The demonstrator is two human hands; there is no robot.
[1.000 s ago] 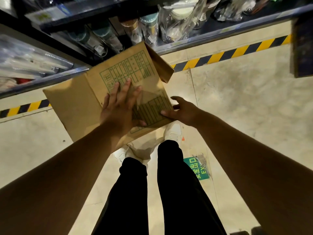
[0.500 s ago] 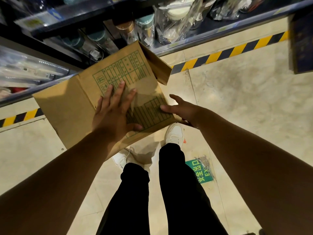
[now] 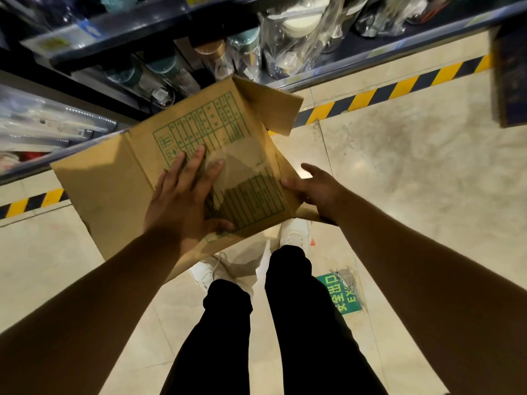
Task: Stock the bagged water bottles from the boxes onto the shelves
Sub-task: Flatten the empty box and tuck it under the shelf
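A brown cardboard box (image 3: pixel 114 189) with green printed tables hangs tilted above the floor, its flaps loose. My left hand (image 3: pixel 182 201) lies flat on its printed face with fingers spread and the thumb hooked over the near edge. My right hand (image 3: pixel 319 189) grips the box's right edge, thumb on top. Bagged water bottles (image 3: pixel 245 52) with teal and gold lids stand on the dark shelves (image 3: pixel 342 64) just beyond the box. The inside of the box is hidden.
A yellow and black hazard stripe (image 3: pixel 399 89) runs along the floor at the shelf base. My black trousers and white shoes (image 3: pixel 296 232) are below the box. A green exit sticker (image 3: pixel 342 295) lies on the tiles. A dark shelf end (image 3: pixel 510 75) hangs at right.
The box has tipped slightly, its left part drifting left. My left hand stays flat on it; my right hand has shifted its grip along the right edge.
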